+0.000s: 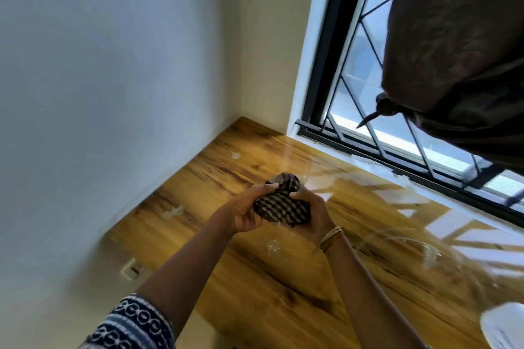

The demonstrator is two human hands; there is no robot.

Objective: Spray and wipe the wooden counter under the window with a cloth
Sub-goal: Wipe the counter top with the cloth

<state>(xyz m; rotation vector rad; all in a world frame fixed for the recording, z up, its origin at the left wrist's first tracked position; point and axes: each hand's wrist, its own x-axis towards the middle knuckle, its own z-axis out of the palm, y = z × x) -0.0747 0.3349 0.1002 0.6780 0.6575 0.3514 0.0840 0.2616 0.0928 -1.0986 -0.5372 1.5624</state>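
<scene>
Both hands bunching a dark checked cloth above the glossy wooden desk, left hand curled round it, right hand gripping likewise, window beside, perhaps wet smears, blurred.

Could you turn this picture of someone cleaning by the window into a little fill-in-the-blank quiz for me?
1. The checked cloth is held bunched up in ____ hands.
2. The wooden counter sits under a ____ with black bars.
3. A dark knotted ____ hangs in front of the glass at the upper right.
4. The bangles are on the ____ wrist.

Missing words: both; window; curtain; right
</scene>
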